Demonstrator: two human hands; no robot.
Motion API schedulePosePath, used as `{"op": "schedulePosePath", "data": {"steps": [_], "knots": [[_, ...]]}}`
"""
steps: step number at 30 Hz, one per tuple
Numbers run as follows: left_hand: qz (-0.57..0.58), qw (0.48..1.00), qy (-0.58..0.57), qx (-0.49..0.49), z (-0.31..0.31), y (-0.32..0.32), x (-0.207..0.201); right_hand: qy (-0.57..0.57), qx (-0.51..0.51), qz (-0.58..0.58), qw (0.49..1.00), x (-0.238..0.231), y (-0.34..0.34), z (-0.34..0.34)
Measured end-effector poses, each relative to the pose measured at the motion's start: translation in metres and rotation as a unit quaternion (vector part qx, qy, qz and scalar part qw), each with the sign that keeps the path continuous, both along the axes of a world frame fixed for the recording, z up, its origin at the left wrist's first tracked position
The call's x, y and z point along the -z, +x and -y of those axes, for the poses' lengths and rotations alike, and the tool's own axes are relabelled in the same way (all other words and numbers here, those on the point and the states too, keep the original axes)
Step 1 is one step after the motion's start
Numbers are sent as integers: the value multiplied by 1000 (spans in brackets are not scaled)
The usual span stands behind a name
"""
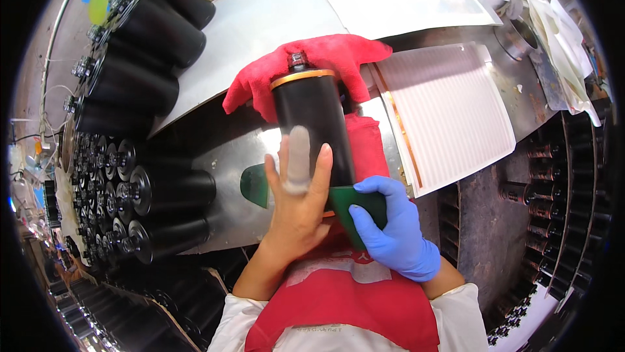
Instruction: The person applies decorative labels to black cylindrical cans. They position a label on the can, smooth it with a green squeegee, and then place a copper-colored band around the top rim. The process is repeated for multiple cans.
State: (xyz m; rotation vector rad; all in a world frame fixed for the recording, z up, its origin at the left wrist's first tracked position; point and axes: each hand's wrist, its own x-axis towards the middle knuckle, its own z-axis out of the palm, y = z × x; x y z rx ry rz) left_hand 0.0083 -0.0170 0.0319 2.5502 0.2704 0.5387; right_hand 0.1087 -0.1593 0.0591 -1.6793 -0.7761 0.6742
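A black bottle (312,114) with a gold band near its shoulder lies before me, its neck pointing away. Its neck end rests on a bunched red cloth (325,53). My left hand (296,202), bare but for a whitish finger cot on one finger, lies on the bottle's side with fingers stretched and apart. In a blue glove, my right hand (397,225) grips a dark green flat scraper (358,212) against the bottle's base end. The bottle's near end is partly hidden by my hands. Left of my left hand, another green piece (254,186) lies on the metal table.
Many black bottles (170,192) stand in rows at left. A striped white sheet with an orange strip (449,108) lies at right, and large pale sheets (260,30) cover the far side. A metal cup (516,38) sits at far right; racks of bottles (543,209) stand at right.
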Motion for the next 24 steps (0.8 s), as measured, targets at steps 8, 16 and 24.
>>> {"op": "schedulePosePath", "data": {"steps": [8,16,24], "knots": [[14,965,-262,7,-11,-21,40,-33,90,-37,995,42,20,12],[-14,988,-141,63,-8,-11,19,27,24,12,999,20,3,2],[108,976,-170,-79,13,-51,51,13,118,-86,989,39,17,15]]}}
